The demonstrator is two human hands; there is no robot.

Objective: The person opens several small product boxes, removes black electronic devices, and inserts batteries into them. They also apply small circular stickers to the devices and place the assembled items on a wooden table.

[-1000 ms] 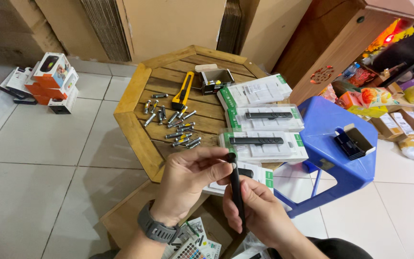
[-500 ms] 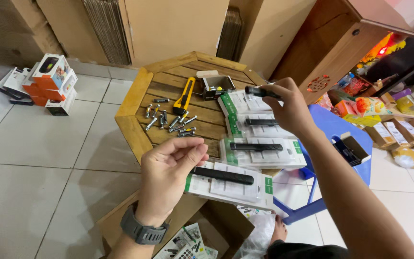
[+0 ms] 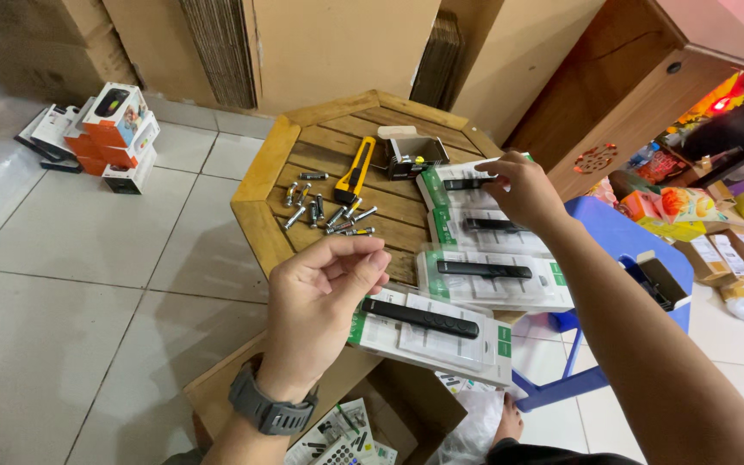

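A flat white tray [image 3: 441, 340] bearing a slim black remote [image 3: 420, 318] is pinched by the left hand [image 3: 325, 297]; beyond it, over the wooden table [image 3: 273, 172], another black remote [image 3: 468, 183] is clamped in the right hand [image 3: 525, 191].

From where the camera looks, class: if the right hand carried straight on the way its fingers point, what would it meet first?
Probably the small open box: the right hand holds a black stick, pointing left across the wooden table. Depth is unclear, so it could pass above it.

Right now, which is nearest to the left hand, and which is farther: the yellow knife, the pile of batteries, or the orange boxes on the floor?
From the left hand:
1. Loose silver batteries, on the wooden table just beyond the hand.
2. Yellow utility knife, farther back on the table.
3. Orange and white boxes, far left on the floor.
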